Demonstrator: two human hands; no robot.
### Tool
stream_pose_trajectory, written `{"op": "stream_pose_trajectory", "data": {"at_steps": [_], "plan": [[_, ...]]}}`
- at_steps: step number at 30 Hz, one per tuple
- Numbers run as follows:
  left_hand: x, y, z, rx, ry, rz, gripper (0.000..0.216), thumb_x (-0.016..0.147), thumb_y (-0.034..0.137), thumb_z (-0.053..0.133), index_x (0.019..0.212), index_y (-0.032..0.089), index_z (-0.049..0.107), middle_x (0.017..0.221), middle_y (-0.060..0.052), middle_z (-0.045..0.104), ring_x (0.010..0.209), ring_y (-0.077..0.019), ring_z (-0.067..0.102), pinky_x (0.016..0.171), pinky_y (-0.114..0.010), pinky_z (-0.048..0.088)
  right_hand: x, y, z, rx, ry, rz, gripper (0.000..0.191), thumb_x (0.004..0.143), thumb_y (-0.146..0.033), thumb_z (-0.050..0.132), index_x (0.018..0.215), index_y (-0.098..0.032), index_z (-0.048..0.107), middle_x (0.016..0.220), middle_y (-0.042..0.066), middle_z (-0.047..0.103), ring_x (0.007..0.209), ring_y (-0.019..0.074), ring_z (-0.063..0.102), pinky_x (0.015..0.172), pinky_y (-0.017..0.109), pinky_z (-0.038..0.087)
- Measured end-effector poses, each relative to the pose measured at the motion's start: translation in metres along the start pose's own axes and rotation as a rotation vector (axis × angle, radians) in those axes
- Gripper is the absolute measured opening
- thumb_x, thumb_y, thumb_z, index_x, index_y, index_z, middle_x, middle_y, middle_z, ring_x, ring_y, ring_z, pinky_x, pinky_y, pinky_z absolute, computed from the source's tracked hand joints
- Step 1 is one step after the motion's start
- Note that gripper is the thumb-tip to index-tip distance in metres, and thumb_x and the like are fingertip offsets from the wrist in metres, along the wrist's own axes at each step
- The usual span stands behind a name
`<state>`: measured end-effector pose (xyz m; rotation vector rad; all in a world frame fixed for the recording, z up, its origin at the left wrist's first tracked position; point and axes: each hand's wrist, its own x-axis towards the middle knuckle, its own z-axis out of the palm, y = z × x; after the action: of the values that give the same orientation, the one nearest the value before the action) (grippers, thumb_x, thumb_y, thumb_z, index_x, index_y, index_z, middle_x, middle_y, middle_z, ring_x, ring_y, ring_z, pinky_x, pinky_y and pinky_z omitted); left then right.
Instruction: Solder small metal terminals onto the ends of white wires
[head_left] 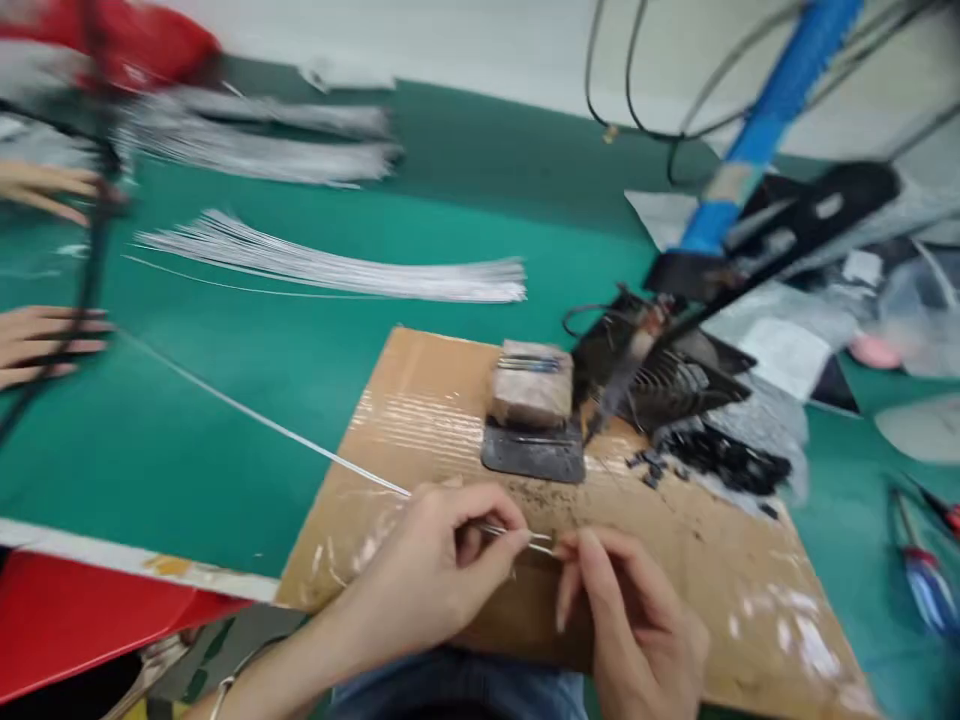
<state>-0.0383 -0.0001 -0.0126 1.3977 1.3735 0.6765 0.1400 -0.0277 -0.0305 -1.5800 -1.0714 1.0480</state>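
Note:
A thin white wire runs from the left across the green table into my left hand, whose thumb and fingers pinch it. Its end, which looks split into two strands, sticks out past my left fingertips. My right hand is closed at the fingertips on the tip of that wire. Both hands are over a tape-covered cardboard sheet. Just beyond them sits a small pale block on a dark metal plate.
A bundle of white wires lies behind the cardboard, with more bundles farther back. Another person's hands rest at the left. A blue post with a black arm rises right, near black scraps and a screwdriver.

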Motion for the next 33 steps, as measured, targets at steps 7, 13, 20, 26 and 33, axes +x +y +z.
{"op": "stream_pose_trajectory", "data": {"at_steps": [7, 13, 20, 26, 33], "plan": [[0.006, -0.004, 0.002, 0.065, -0.011, -0.018, 0.022, 0.096, 0.038, 0.062, 0.086, 0.022, 0.074, 0.064, 0.002, 0.059, 0.059, -0.0137, 0.049, 0.055, -0.026, 0.036, 0.005, -0.003, 0.001, 0.154, -0.118, -0.024, 0.021, 0.102, -0.036, 0.065, 0.089, -0.023, 0.075, 0.072, -0.002, 0.067, 0.049, 0.0072, 0.056, 0.049, 0.018, 0.045], [0.006, -0.007, 0.001, 0.070, 0.002, 0.013, 0.024, 0.097, 0.038, 0.060, 0.084, 0.022, 0.072, 0.066, 0.002, 0.058, 0.058, -0.0131, 0.049, 0.055, -0.026, 0.035, 0.006, 0.000, -0.001, 0.187, -0.156, -0.020, 0.019, 0.103, -0.035, 0.064, 0.094, -0.024, 0.077, 0.075, -0.002, 0.065, 0.049, 0.0069, 0.057, 0.047, 0.018, 0.044], [0.005, -0.007, 0.002, 0.083, 0.031, 0.021, 0.025, 0.098, 0.040, 0.059, 0.084, 0.023, 0.071, 0.063, 0.002, 0.058, 0.057, -0.0138, 0.048, 0.055, -0.027, 0.035, 0.003, -0.001, 0.000, 0.157, -0.186, 0.009, 0.020, 0.102, -0.038, 0.065, 0.093, -0.023, 0.076, 0.077, -0.001, 0.066, 0.047, 0.0076, 0.057, 0.046, 0.020, 0.044], [0.003, -0.006, 0.003, 0.140, 0.049, 0.057, 0.023, 0.099, 0.038, 0.059, 0.087, 0.024, 0.073, 0.067, 0.002, 0.057, 0.059, -0.0142, 0.051, 0.056, -0.027, 0.037, 0.003, 0.005, 0.001, 0.110, -0.211, -0.058, 0.019, 0.099, -0.034, 0.068, 0.085, -0.022, 0.074, 0.072, -0.001, 0.065, 0.047, 0.0088, 0.056, 0.047, 0.021, 0.045], [0.002, -0.005, 0.005, 0.181, 0.072, 0.180, 0.021, 0.101, 0.030, 0.058, 0.088, 0.025, 0.073, 0.067, 0.003, 0.060, 0.063, -0.0140, 0.054, 0.058, -0.026, 0.038, 0.001, 0.009, 0.001, 0.080, -0.177, -0.109, 0.018, 0.100, -0.032, 0.067, 0.086, -0.022, 0.074, 0.073, -0.001, 0.066, 0.046, 0.0083, 0.057, 0.047, 0.020, 0.046]]}}
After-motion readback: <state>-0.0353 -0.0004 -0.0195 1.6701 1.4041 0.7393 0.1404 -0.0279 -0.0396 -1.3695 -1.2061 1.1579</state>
